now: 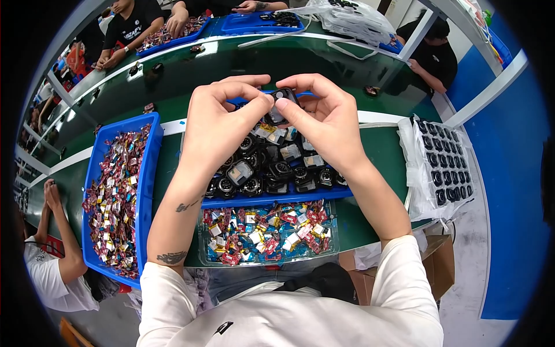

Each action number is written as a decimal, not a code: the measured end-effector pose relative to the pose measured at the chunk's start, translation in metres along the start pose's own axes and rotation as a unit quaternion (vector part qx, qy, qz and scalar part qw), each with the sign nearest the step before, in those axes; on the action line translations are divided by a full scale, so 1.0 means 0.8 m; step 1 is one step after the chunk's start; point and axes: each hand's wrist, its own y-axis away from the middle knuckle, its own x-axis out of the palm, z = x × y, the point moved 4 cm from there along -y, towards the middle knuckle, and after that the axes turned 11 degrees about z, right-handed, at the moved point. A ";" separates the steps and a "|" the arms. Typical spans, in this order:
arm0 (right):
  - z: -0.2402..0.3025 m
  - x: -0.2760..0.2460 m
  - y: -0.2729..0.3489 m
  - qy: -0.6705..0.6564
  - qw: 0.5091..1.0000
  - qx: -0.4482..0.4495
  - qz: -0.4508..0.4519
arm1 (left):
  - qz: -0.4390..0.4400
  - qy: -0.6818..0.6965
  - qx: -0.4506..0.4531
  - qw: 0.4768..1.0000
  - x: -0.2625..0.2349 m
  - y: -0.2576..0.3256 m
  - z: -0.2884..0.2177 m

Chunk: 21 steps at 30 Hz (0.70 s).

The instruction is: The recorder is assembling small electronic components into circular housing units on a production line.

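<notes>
Above a heap of parts, I hold a small black plastic casing (280, 118) in both hands. My left hand (222, 118) is closed, its thumb tip pressed to the casing's left side. My right hand (325, 118) grips the other side, its thumb lying over the face and its fingers bent behind. Directly below is a blue tray (277, 200) piled with similar black casings (252, 186), some showing round lens-like rings, others pale rectangular faces. Parts of the casing and of that tray's far edge are hidden by my fingers.
Nearest me, a clear tray (269, 264) holds small red circuit boards with wires and white blocks. A long blue bin (151, 173) of similar boards stands left. At right, white trays (416, 173) carry rows of black parts. Beyond runs a green conveyor belt (231, 63), with co-workers around it.
</notes>
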 end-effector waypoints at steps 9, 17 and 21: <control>0.003 0.005 0.003 -0.005 0.999 -0.023 -0.026 | -0.015 -0.044 0.021 0.999 0.002 0.003 -0.003; 0.000 -0.006 0.001 0.009 0.997 -0.056 -0.060 | -0.037 -0.064 0.032 0.997 0.007 0.003 0.001; -0.001 -0.015 -0.001 0.023 0.995 -0.075 -0.064 | -0.020 -0.001 0.027 0.999 0.009 0.002 0.005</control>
